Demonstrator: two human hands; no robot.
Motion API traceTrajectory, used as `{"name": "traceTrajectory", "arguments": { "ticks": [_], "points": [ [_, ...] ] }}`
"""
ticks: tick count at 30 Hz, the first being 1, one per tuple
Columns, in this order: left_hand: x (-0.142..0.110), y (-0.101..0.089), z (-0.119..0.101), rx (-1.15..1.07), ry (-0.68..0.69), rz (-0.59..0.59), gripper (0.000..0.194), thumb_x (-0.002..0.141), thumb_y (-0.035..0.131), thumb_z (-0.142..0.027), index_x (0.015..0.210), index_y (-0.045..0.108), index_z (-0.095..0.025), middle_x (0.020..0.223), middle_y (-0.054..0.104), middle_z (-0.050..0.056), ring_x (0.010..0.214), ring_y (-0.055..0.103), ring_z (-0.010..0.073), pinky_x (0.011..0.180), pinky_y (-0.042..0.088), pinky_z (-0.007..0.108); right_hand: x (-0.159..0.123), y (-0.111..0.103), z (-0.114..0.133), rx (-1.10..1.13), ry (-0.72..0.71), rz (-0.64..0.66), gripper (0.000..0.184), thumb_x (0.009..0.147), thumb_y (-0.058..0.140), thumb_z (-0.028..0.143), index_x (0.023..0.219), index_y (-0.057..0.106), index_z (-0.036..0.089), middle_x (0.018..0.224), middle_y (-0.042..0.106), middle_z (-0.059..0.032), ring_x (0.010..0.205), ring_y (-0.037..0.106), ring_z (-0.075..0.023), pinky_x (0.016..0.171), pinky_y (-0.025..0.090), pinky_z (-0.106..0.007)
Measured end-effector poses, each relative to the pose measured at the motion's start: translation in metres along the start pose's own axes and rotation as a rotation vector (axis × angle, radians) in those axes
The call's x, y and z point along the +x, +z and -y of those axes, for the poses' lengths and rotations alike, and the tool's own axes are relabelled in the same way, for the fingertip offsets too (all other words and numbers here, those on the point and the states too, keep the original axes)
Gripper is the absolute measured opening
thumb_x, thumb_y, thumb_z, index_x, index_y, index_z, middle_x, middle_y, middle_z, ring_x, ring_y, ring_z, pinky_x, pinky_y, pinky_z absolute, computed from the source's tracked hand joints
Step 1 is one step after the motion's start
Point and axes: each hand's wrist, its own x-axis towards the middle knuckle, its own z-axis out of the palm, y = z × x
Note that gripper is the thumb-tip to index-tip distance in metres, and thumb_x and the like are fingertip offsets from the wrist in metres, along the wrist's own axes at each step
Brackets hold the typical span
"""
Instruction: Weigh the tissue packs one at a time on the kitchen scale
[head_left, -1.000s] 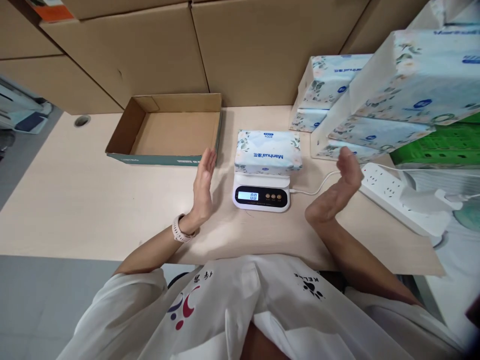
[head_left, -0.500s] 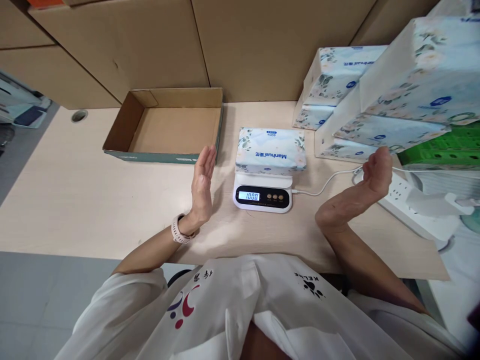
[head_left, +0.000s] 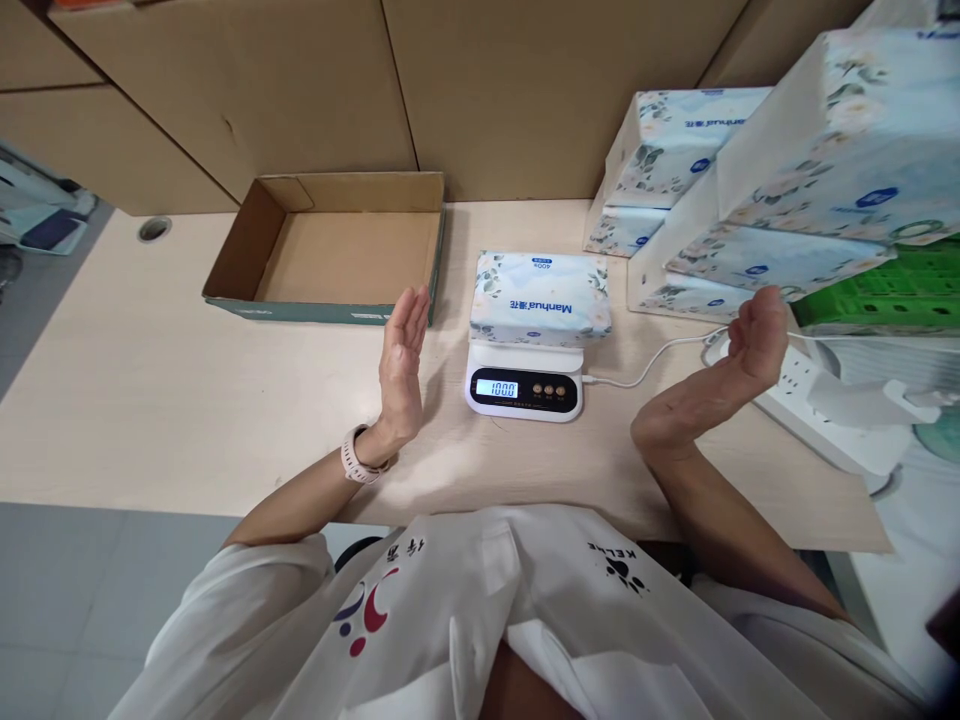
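A tissue pack with a blue floral wrapper lies on the white digital kitchen scale, whose lit display looks like 100.0. To the left of the scale, my left hand is raised, fingers stretched out and nothing in it. Its fingertips overlap the front right corner of the shallow cardboard box in the picture; whether they touch it I cannot tell. My right hand is held up on the other side, bent back at the wrist, empty, its fingers stretched out close to the stacked tissue packs.
A white power strip lies beyond my right hand, and a white cable runs from it to the scale. A green plastic crate sits behind it. Large cardboard boxes line the back of the table.
The whole view has shifted very slightly. Both hands keep their poses, and the tissue pack and the display look the same.
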Motion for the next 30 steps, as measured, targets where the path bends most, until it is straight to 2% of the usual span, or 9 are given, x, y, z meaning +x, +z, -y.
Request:
{"name": "traceTrajectory", "arguments": {
  "ticks": [2, 5, 10, 14, 21, 25, 28, 30],
  "points": [
    [0.0002, 0.0005, -0.0011, 0.006, -0.016, -0.008, 0.064, 0.102, 0.038, -0.072, 0.155, 0.05, -0.037, 0.168, 0.047, 0.001, 0.162, 0.037, 0.0279, 0.139, 0.024, 0.046, 0.0003, -0.0002, 0.0016, 0.003, 0.038, 0.029, 0.086, 0.09, -0.001, 0.077, 0.159, 0.029, 0.034, 0.155, 0.044, -0.0107, 0.148, 0.046, -0.0406, 0.12, 0.033, -0.072],
    [0.0005, 0.0008, -0.0013, 0.002, -0.02, -0.012, 0.065, 0.101, 0.039, -0.073, 0.154, 0.05, -0.037, 0.168, 0.047, 0.002, 0.162, 0.036, 0.0291, 0.139, 0.023, 0.047, 0.0004, -0.0006, 0.0009, 0.071, -0.019, 0.048, 0.085, 0.089, 0.003, 0.079, 0.159, 0.026, 0.036, 0.158, 0.039, -0.0107, 0.149, 0.041, -0.0435, 0.121, 0.027, -0.074],
    [0.0004, 0.0008, -0.0009, 0.006, -0.012, -0.01, 0.061, 0.104, 0.037, -0.068, 0.154, 0.051, -0.037, 0.167, 0.048, 0.0, 0.161, 0.039, 0.0272, 0.138, 0.025, 0.046, -0.0012, -0.0022, 0.0025, 0.023, -0.09, 0.024, 0.082, 0.092, 0.002, 0.07, 0.155, 0.031, 0.026, 0.155, 0.043, -0.0156, 0.152, 0.041, -0.0408, 0.121, 0.034, -0.068],
    [0.0005, 0.0002, -0.0002, -0.005, -0.004, 0.0, 0.061, 0.104, 0.037, -0.068, 0.154, 0.051, -0.037, 0.167, 0.048, 0.001, 0.161, 0.039, 0.0275, 0.138, 0.026, 0.046, -0.0018, -0.0017, 0.0045, 0.136, -0.17, 0.003, 0.072, 0.097, 0.009, 0.055, 0.157, 0.036, 0.024, 0.156, 0.045, -0.0148, 0.153, 0.041, -0.0391, 0.123, 0.032, -0.068],
    [0.0005, -0.001, 0.0007, -0.011, -0.022, -0.001, 0.061, 0.104, 0.038, -0.069, 0.154, 0.052, -0.037, 0.167, 0.048, 0.001, 0.161, 0.039, 0.0268, 0.138, 0.026, 0.046, -0.0005, -0.0004, 0.0001, 0.154, -0.202, 0.006, 0.073, 0.097, 0.009, 0.057, 0.157, 0.034, 0.026, 0.155, 0.046, -0.0143, 0.152, 0.042, -0.0399, 0.12, 0.036, -0.069],
    [0.0007, -0.0004, 0.0016, -0.021, -0.033, 0.008, 0.062, 0.103, 0.039, -0.07, 0.153, 0.052, -0.037, 0.168, 0.048, 0.001, 0.161, 0.039, 0.0279, 0.138, 0.026, 0.047, 0.0002, -0.0003, 0.0002, 0.185, -0.183, 0.046, 0.074, 0.097, 0.009, 0.061, 0.156, 0.034, 0.025, 0.154, 0.045, -0.0172, 0.152, 0.042, -0.0414, 0.115, 0.041, -0.069],
    [0.0011, -0.0002, 0.0023, -0.02, -0.04, -0.003, 0.065, 0.101, 0.041, -0.073, 0.154, 0.051, -0.037, 0.168, 0.047, 0.002, 0.161, 0.039, 0.0287, 0.138, 0.025, 0.047, 0.0014, 0.0, 0.0005, 0.214, -0.22, 0.05, 0.073, 0.097, 0.01, 0.06, 0.157, 0.035, 0.025, 0.153, 0.046, -0.0165, 0.149, 0.047, -0.0398, 0.112, 0.046, -0.066],
    [0.0012, -0.0003, 0.003, -0.022, -0.038, -0.001, 0.065, 0.101, 0.041, -0.073, 0.154, 0.051, -0.036, 0.168, 0.047, 0.002, 0.161, 0.039, 0.0283, 0.138, 0.025, 0.047, 0.0024, 0.0003, 0.0006, 0.265, -0.253, 0.049, 0.069, 0.099, 0.014, 0.056, 0.158, 0.037, 0.028, 0.154, 0.048, -0.014, 0.14, 0.055, -0.0366, 0.111, 0.048, -0.064]
  ]
}}
